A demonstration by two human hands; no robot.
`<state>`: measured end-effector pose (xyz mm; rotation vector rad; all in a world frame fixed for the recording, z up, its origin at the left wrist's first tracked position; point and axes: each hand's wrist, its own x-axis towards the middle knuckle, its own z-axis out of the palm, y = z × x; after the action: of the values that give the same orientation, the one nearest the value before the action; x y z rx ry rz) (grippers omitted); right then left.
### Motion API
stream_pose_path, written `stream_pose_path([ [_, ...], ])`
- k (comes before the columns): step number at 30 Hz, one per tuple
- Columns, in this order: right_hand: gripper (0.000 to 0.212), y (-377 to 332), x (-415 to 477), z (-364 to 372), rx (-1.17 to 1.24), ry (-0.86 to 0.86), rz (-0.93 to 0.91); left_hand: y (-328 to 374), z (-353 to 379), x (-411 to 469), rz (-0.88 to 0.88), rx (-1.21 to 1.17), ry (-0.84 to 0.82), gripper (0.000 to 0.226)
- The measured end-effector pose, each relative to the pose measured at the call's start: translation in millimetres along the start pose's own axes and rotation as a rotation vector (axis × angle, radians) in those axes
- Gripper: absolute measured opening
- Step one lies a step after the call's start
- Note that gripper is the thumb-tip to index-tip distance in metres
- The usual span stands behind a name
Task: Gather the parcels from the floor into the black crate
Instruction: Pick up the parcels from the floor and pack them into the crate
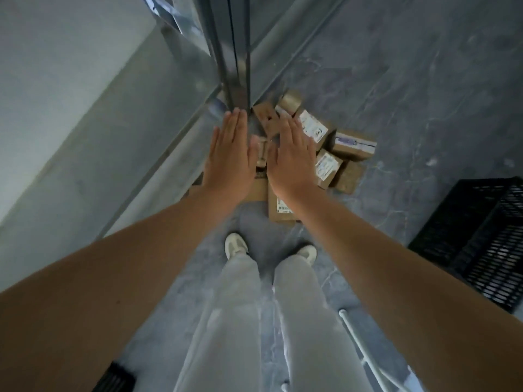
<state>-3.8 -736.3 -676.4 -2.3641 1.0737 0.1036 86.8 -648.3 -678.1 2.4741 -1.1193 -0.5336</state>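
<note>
Both hands out flat over the parcel heap, nothing grabbed yet

The left hand and right hand are both spread with fingers straight, palms down, holding nothing. They hover above the parcels, which sit in a loose heap on the floor at the foot of a metal post. The black crate is off to the person's right, well apart from the heap. They're all small brown cardboard boxes with labels, so I'd guess light, stiff and not slippery; whether anything inside is fragile, can't tell. Best bet imo is gripping each one across two opposite sides. The flat parcel nearest the feet probably wants both hands under its edges, while the purple-taped box on the crate side looks like an easy one-hander.
</note>
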Motion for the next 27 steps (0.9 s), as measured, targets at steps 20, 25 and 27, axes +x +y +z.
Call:
stream_pose_path([
  [20,0.075,164,25,358,0.337,-0.507,0.169,-196,324,8,-0.438,-0.111,-0.241,0.055],
  [25,0.086,207,42,375,0.353,-0.512,0.494,-216,343,24,-0.551,-0.218,-0.276,0.053],
  [27,0.087,227,61,368,0.291,-0.426,0.677,-221,345,34,-0.622,-0.231,-0.287,0.049],
])
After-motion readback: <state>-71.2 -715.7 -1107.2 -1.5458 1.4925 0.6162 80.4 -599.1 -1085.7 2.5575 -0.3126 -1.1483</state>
